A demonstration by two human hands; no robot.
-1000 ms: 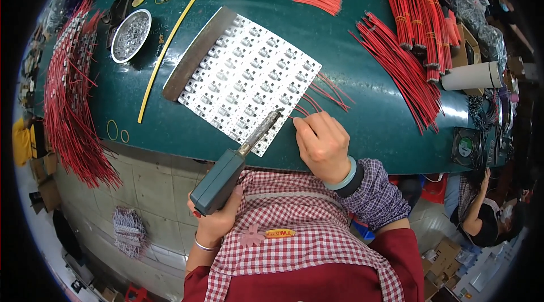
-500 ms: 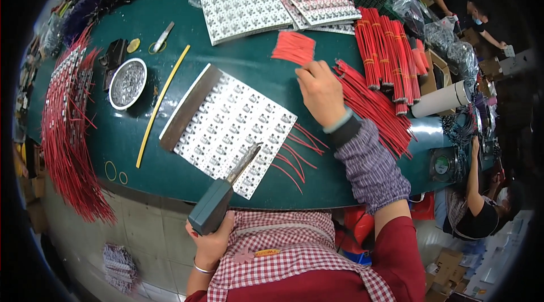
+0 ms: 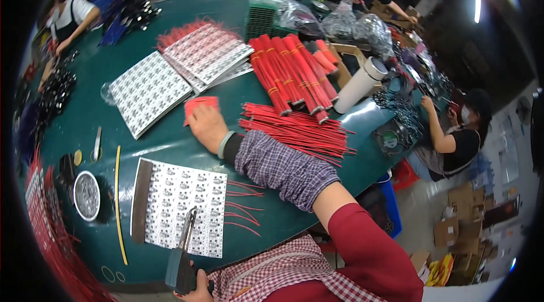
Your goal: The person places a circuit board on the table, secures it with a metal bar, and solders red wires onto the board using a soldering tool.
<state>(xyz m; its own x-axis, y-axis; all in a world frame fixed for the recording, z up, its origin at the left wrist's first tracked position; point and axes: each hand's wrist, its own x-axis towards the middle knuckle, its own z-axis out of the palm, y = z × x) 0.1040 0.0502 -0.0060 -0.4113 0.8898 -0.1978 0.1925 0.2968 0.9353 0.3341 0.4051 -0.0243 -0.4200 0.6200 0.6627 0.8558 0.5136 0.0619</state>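
Note:
My left hand (image 3: 197, 289) is closed round the dark handle of a soldering gun (image 3: 180, 268) at the lower edge. Its metal tip lies over a white sheet of small circuit boards (image 3: 180, 191). A brown bar (image 3: 141, 200) runs along the sheet's left side, and several red wires (image 3: 243, 205) stick out from its right side. My right hand (image 3: 207, 127) reaches over a flat, ribbed orange-red piece (image 3: 199, 102), fingers bent down with their tips on it. Whatever lies between those fingertips is hidden.
Bundled red wires (image 3: 292, 75) and loose red wires (image 3: 297, 134) lie right of my hand. Stacked board sheets (image 3: 150, 92) stand beyond. A white bowl (image 3: 86, 196) and yellow strip (image 3: 118, 205) are left; a white bottle (image 3: 361, 85) lies right. Other people work around the table.
The view has swung toward the far right, so everything appears shifted. My right hand has moved onto the orange-red piece. My left hand still holds the soldering gun over the sheet.

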